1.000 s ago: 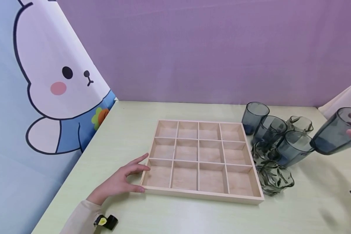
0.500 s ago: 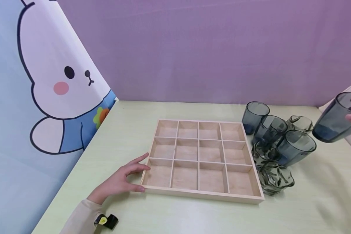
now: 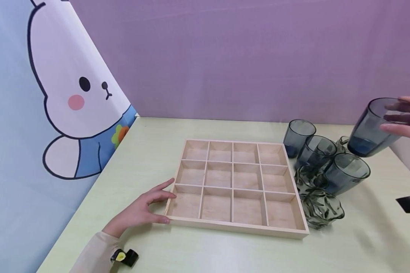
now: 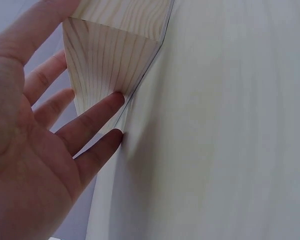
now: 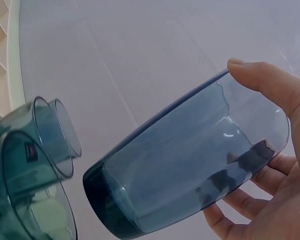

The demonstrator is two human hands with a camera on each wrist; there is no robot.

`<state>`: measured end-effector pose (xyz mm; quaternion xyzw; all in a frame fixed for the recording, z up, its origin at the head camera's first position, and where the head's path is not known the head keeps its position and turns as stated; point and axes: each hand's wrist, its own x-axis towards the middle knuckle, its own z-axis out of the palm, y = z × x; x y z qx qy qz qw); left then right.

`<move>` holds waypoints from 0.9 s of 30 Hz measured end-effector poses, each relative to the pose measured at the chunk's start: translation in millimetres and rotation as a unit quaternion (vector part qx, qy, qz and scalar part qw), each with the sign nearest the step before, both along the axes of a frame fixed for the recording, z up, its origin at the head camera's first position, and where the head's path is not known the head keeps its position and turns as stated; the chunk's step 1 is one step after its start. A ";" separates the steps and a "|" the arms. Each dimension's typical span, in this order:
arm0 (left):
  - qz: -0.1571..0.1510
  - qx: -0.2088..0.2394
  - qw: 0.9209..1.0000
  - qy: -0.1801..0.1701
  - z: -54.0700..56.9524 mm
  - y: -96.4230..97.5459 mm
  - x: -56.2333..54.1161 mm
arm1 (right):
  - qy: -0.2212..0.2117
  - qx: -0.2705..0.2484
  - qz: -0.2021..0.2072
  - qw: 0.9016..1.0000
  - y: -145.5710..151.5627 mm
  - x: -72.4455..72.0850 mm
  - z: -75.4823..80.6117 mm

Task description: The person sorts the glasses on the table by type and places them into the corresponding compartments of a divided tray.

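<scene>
Currently, a blue glass [image 5: 185,155] is tilted above the far right of the table [image 3: 232,254], gripped near its rim by the right hand [image 5: 285,210]. Just left, the clustered glasses [image 3: 333,176] stand beside the wooden tray [image 3: 237,228]. The left hand [image 3: 140,212], fingers spread, touches the tray's near-left edge. A purple backdrop [image 3: 218,60] spans the far side.

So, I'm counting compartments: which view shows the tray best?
The head view: it frames the whole tray, all twelve compartments visible. The left wrist view shows just an outer corner; the right wrist, a cropped edge, upper left.
</scene>
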<state>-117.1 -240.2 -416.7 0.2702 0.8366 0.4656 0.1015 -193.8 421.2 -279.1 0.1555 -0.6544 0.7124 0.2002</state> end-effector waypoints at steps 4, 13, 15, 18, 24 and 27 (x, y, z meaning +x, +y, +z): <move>0.001 0.000 1.000 0.001 0.8 1.0 1.3 | 0.044 -0.074 0.063 0.994 -36.8 7.5 13.0; 0.003 0.001 1.000 0.006 1.3 2.4 4.9 | -0.009 -0.017 0.084 0.996 -64.0 9.6 20.6; 0.003 0.001 1.000 0.007 1.2 2.6 4.9 | -0.032 -0.008 0.096 0.995 -71.5 9.8 22.0; 0.003 0.000 1.000 0.008 1.0 2.7 4.7 | -0.057 0.024 0.099 0.993 -82.5 10.4 23.3; 0.006 -0.007 1.000 0.005 1.1 3.3 4.7 | -0.086 0.116 0.081 0.986 -102.4 8.4 22.8; 0.008 -0.011 1.000 0.004 1.4 3.5 4.9 | -0.093 0.153 0.073 0.981 -112.9 6.6 20.7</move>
